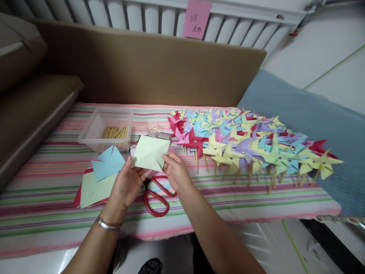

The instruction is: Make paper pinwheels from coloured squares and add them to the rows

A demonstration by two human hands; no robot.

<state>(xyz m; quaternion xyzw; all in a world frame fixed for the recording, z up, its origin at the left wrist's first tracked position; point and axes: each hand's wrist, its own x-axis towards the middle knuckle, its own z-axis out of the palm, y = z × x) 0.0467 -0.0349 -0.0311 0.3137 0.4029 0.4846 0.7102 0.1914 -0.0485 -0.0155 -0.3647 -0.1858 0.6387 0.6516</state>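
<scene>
At the near edge, below the hem of a striped cloth [182,220], a dark patterned shoe [151,266] shows between the person's forearms. A silver bracelet [110,225] circles the left wrist. Just beyond, a pair of scissors [156,213] lies on the cloth between the forearms, red handles toward the person; the blades are mostly hidden.

Above the scissors, both hands hold a pale green sheet [151,152] with slits running in from its corners. The left hand [125,186] is turned palm up, its fingers curled under the lower left corner and its thumb at the edge — a loose hold. The right hand [177,171] pinches the lower right side, thumb and fingers closed on the paper.

Left of the left hand rests a small paper pile: a cut blue sheet [108,163] lies askew over a light green sheet [95,188], with a red sheet [77,198] peeping out beneath. Past the pile stands a clear plastic box [92,141] with thin wooden sticks [115,132] inside, and near it a small clear container [153,128]. To the right, rows of paper pinwheels [246,150] crowd together on sticks — yellow, purple, blue, pink and red.

Behind everything rises a brown panel [151,64], then white slats [151,17] bearing a pink note [197,19].
</scene>
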